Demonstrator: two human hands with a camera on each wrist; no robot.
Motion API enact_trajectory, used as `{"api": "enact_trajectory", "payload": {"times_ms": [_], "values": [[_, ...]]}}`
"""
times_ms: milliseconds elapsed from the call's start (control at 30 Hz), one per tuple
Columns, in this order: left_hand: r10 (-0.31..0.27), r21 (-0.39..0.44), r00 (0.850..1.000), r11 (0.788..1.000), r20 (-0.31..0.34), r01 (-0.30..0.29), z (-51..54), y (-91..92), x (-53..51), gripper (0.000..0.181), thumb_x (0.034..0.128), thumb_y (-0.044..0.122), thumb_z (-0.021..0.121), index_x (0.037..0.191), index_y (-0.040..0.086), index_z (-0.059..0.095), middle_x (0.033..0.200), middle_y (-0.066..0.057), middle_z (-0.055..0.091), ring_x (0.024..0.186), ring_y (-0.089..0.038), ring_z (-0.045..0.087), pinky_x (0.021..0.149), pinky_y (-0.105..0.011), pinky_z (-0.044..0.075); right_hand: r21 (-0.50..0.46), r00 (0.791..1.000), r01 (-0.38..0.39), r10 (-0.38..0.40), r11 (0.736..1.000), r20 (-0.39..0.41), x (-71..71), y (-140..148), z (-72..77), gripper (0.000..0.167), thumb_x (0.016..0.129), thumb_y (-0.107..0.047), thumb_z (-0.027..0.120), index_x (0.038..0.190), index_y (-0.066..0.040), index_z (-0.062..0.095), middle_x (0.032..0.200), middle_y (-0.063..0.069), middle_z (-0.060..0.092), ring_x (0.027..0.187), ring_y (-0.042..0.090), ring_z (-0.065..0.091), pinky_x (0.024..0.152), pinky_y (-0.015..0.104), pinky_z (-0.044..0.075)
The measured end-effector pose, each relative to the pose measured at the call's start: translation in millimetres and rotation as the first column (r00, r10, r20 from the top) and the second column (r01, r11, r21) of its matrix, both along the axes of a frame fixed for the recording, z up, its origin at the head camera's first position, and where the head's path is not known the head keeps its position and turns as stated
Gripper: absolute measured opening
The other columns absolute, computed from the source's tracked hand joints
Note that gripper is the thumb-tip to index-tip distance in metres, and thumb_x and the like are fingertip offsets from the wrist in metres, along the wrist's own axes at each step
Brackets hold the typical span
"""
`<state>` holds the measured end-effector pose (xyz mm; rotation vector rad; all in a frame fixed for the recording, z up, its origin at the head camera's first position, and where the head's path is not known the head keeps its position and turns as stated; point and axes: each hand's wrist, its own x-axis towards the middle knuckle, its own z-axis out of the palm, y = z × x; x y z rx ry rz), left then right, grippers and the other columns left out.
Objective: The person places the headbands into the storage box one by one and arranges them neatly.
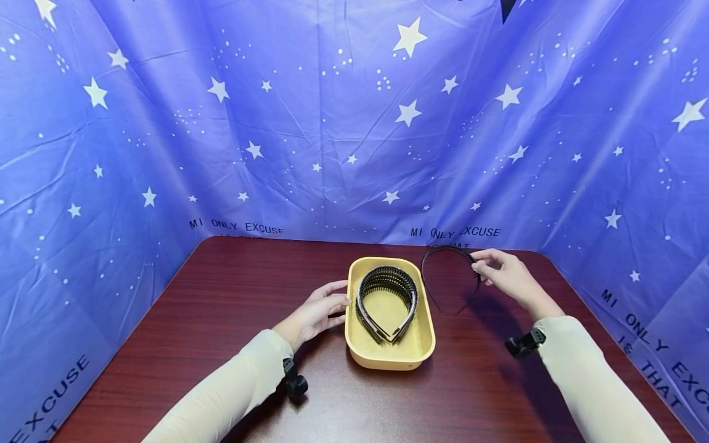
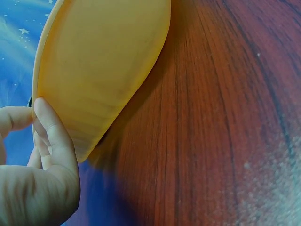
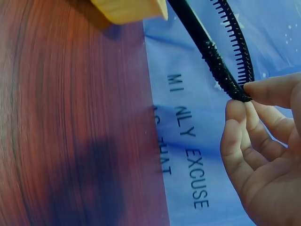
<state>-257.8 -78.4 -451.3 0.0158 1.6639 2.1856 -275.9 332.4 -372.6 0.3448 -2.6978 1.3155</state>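
My right hand (image 1: 506, 277) pinches a black toothed headband (image 1: 450, 248) by one side, holding it up to the right of the yellow bin. In the right wrist view, the pinched headband (image 3: 218, 66) shows fine teeth and a rough, beaded-looking stretch close to the fingertips. My left hand (image 1: 316, 312) touches the left side of the yellow bin (image 1: 390, 364) with extended fingers. Seen from the left wrist, those fingers (image 2: 54, 125) lie against the bin's outer wall and rim. Several dark headbands (image 1: 388, 275) sit nested together inside the bin, their ends toward me.
The bin stands on a dark red wood-grain table (image 1: 232, 307). Blue star-printed cloth (image 1: 332, 123) hangs behind the table and along both sides. A black strapped device (image 1: 296, 383) is worn on the left wrist, and a similar device (image 1: 523, 344) on the right.
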Motion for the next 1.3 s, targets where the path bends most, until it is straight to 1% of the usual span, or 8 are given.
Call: {"api": "enact_trajectory", "payload": {"times_ms": [133,333,467,633,767,967,1100,1300], "values": [[0.0,-0.003,1.0,1.0,-0.002,0.0,0.1,0.0,0.4,0.061,0.0886,0.0,0.063,0.147,0.008,0.045,0.099,-0.005,0.066,0.091,-0.016,0.064,0.079,-0.031,0.056,-0.058,0.999,-0.029,0.03,0.998,0.018,0.5,-9,-1.1,0.036,0.099,-0.015,0.063,0.129,0.005,0.059,0.096,0.02,0.065,0.076,0.012,0.062,0.069,0.032,0.058],[-0.003,0.002,1.0,1.0,0.001,0.003,-0.9,0.7,-0.4,0.062,0.0885,0.0,0.063,0.147,0.007,0.044,0.1,-0.005,0.065,0.09,-0.015,0.063,0.076,-0.029,0.056,-0.131,0.996,-0.074,0.081,0.989,0.044,3.3,-28,-0.8,0.036,0.098,-0.013,0.064,0.128,0.005,0.057,0.096,0.016,0.062,0.076,0.013,0.062,0.07,0.033,0.058],[-0.004,0.003,1.0,1.0,0.0,0.004,-0.7,0.7,-0.7,0.062,0.0888,0.0,0.063,0.147,0.008,0.044,0.1,-0.005,0.065,0.091,-0.015,0.064,0.077,-0.029,0.056,-0.149,0.993,-0.09,0.1,0.985,0.058,4.8,-41,0.2,0.036,0.098,-0.014,0.065,0.128,0.004,0.058,0.097,0.017,0.063,0.077,0.015,0.063,0.07,0.034,0.058],[-0.002,0.0,1.0,1.0,-0.007,0.002,-0.1,0.3,-0.5,0.061,0.089,0.0,0.063,0.147,0.007,0.045,0.1,-0.004,0.066,0.092,-0.016,0.064,0.08,-0.032,0.055,-0.165,0.988,-0.129,0.141,0.978,0.058,6.9,-55,-0.4,0.037,0.097,-0.013,0.066,0.127,0.005,0.058,0.098,0.02,0.063,0.076,0.025,0.064,0.07,0.037,0.059],[-0.004,0.0,1.0,1.0,-0.005,0.004,0.2,0.4,-0.1,0.061,0.0887,0.0,0.063,0.147,0.007,0.045,0.098,-0.004,0.066,0.091,-0.016,0.064,0.077,-0.03,0.056,-0.179,0.985,-0.148,0.162,0.973,0.067,7.2,-63,-2.1,0.035,0.096,-0.012,0.066,0.126,0.006,0.059,0.097,0.022,0.063,0.074,0.025,0.063,0.069,0.036,0.058],[0.001,0.003,1.0,1.0,-0.003,-0.001,0.0,-0.1,-0.1,0.062,0.0885,0.0,0.063,0.147,0.007,0.044,0.097,-0.003,0.066,0.089,-0.015,0.063,0.074,-0.028,0.056,-0.178,0.979,-0.167,0.184,0.97,0.084,2.8,-75,-5.6,0.034,0.095,-0.011,0.068,0.123,0.006,0.06,0.096,0.022,0.064,0.073,0.023,0.062,0.07,0.039,0.058],[0.003,0.006,1.0,1.0,-0.003,-0.003,0.4,-0.3,0.4,0.062,0.0885,0.0,0.063,0.147,0.007,0.044,0.098,-0.004,0.066,0.09,-0.015,0.063,0.075,-0.029,0.056,-0.147,0.974,-0.195,0.209,0.97,0.087,0.1,-83,-8.3,0.034,0.094,-0.011,0.068,0.123,0.007,0.06,0.097,0.025,0.065,0.075,0.026,0.064,0.071,0.045,0.059],[-0.003,0.006,1.0,1.0,-0.005,0.004,0.0,0.2,0.3,0.061,0.0886,0.0,0.063,0.147,0.007,0.045,0.099,-0.004,0.066,0.09,-0.015,0.064,0.076,-0.029,0.056,-0.102,0.968,-0.221,0.231,0.97,0.101,-2.7,-92,-12.6,0.032,0.094,-0.011,0.067,0.122,0.004,0.062,0.096,0.017,0.069,0.078,0.031,0.068,0.071,0.049,0.059]]}}
